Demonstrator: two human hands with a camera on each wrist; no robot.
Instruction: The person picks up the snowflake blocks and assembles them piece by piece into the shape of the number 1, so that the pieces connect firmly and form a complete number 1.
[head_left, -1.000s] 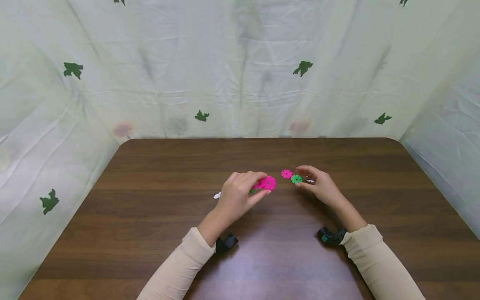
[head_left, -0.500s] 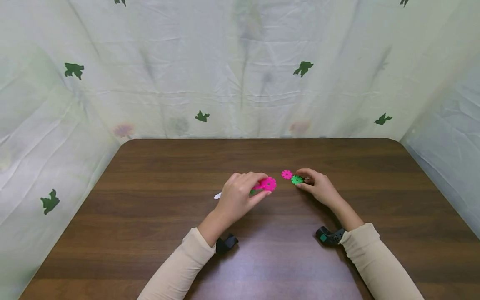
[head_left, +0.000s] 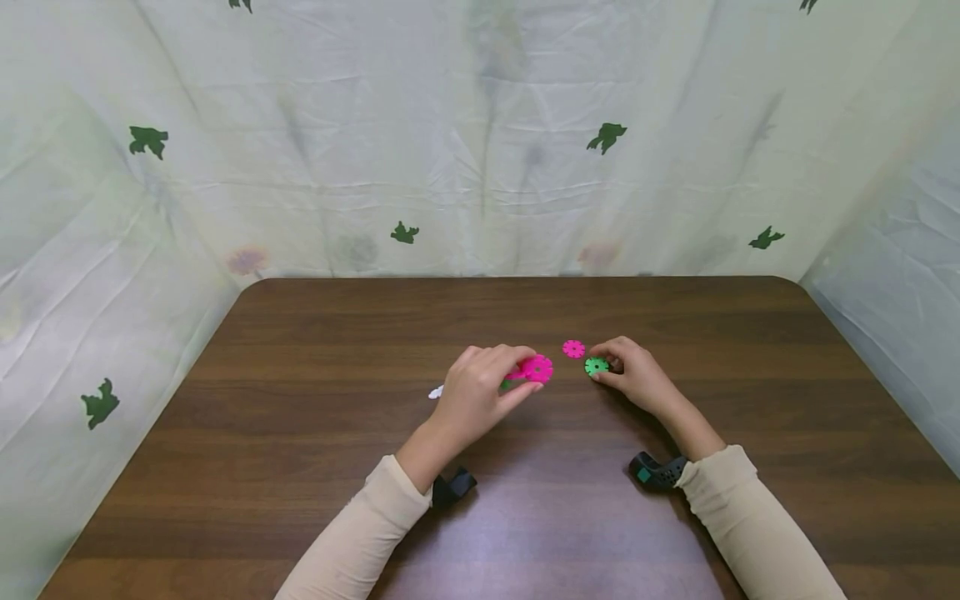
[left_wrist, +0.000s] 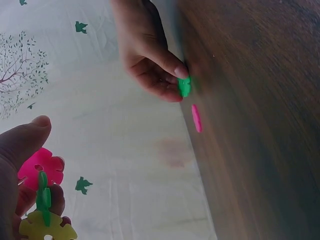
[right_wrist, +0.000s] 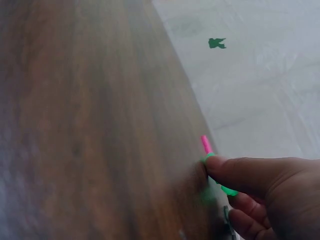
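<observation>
My left hand (head_left: 474,390) holds a joined set of notched plastic discs. A pink disc (head_left: 537,368) sticks out past its fingertips; in the left wrist view a green disc (left_wrist: 44,196) is slotted upright between pink and a yellow disc (left_wrist: 47,227). Behind that hand a white piece (head_left: 436,392) shows; whether it belongs to the set I cannot tell. Thumb and fingers of my right hand (head_left: 636,372) pinch a loose green disc (head_left: 596,366), tilted at the tabletop. Just left of it another pink disc (head_left: 573,348) lies flat on the table.
The brown wooden table (head_left: 337,333) spreads beneath both hands. A pale curtain (head_left: 480,167) with green bird shapes hangs behind its far edge and along the sides. Each wrist wears a black camera strap (head_left: 656,472).
My right hand has closed on the green disc and drawn it slightly nearer, away from the pink one. White pieces near that hand are now hidden. The left hand has stayed put.
</observation>
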